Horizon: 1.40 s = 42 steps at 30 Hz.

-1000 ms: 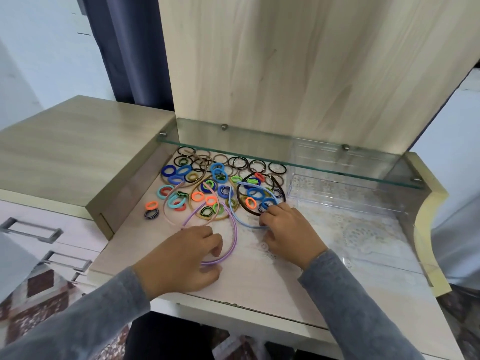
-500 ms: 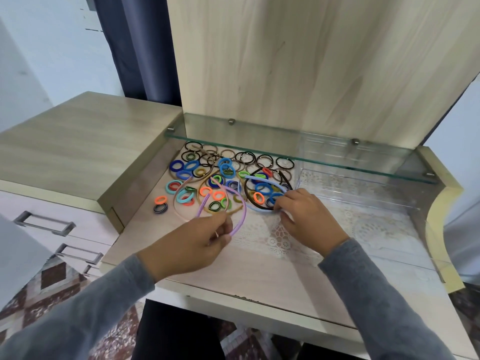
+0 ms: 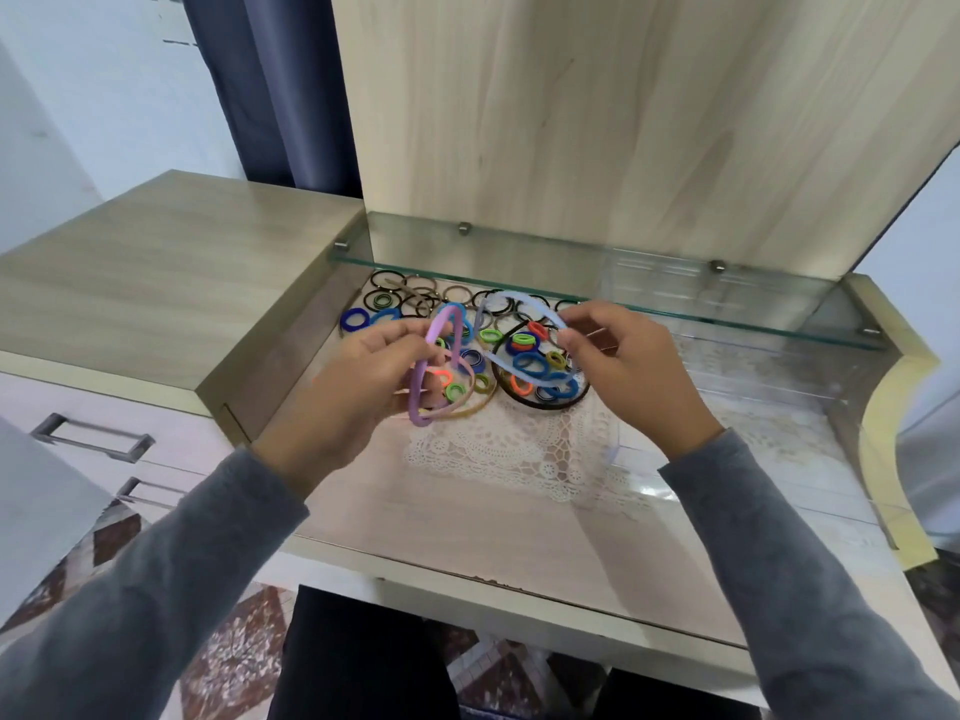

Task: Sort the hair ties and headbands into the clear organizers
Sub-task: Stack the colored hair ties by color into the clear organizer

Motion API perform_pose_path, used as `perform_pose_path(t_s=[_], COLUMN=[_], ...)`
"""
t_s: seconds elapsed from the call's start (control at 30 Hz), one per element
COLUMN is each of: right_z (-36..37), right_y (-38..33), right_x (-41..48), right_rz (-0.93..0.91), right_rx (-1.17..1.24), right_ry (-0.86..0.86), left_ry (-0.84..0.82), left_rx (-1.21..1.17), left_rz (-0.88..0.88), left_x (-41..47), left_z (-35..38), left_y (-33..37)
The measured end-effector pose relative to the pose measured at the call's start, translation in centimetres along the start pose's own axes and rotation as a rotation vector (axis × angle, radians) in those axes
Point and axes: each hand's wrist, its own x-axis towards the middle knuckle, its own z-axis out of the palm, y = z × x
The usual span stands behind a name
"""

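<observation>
My left hand (image 3: 358, 392) grips a purple headband (image 3: 418, 376), lifted above the desk. My right hand (image 3: 628, 371) pinches a light blue headband (image 3: 519, 304), also raised off the surface. Below and behind them lies a pile of hair ties (image 3: 530, 361) in blue, green, orange, black and brown, with a black headband (image 3: 540, 405) and a tan headband (image 3: 467, 407) flat among them. A clear organizer (image 3: 753, 387) stands on the right of the desk, reaching under the glass shelf.
A glass shelf (image 3: 571, 283) runs across just above the pile. A white lace doily (image 3: 509, 454) lies on the desk. A raised wooden cabinet top (image 3: 156, 283) borders the left, with drawer handles (image 3: 91, 436) below. The curved yellow desk edge (image 3: 893, 407) bounds the right.
Both hands have risen off the desk, each lifting its headband out of the pile: purple in the left, light blue in the right. The camera has moved closer.
</observation>
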Motion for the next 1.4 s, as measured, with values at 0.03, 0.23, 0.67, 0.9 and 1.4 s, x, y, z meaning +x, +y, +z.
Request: perform_pose_path(t_s=[0.03,0.23,0.67,0.9,1.4], right_z=[-0.1,0.1,1.8,3.0,4.4], right_y=[-0.5,-3.4,-4.4,-5.5,-6.1], right_x=[0.1,0.5,1.8,2.0,2.3], right_rz=[0.053,0.267,0.427,0.449,0.466], right_rx=[0.082,0.47,0.616,0.708,0.847], right_ry=[-0.01,-0.099,-0.138,-0.184,-0.222], left_ry=[0.004,-0.014,-0.069,-0.09,-0.154], left_rx=[-0.024,-0.137,-0.161,-0.169,-0.194], left_rz=[-0.01,-0.024,-0.038,-0.082,-0.123], left_x=[0.2,0.7,2.0,2.3,2.3], left_z=[-0.2,-0.4,0.7,0.8,0.7], left_y=[0.4,1.9,1.9,2.0,1.7])
